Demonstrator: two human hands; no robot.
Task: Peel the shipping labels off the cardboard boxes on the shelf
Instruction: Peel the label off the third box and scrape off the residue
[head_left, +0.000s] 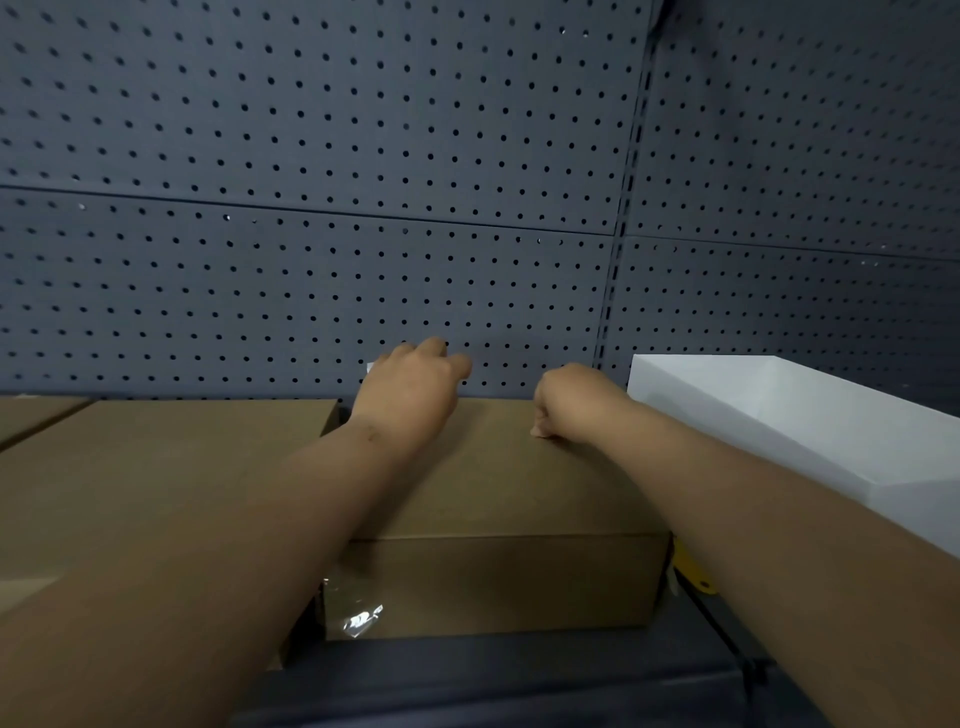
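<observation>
While both arms reach over the dark metal shelf (519, 670), the right hand (566, 400) clamps the far edge of the brown rectangular cardboard box (498, 493), apparently steadying it; the left hand (410, 384) curls behind that edge, its hold hidden, beside a white label sliver (370, 368).

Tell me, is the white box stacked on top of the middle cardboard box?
No, the white box sits to the right of the middle cardboard box, not on it.
</observation>
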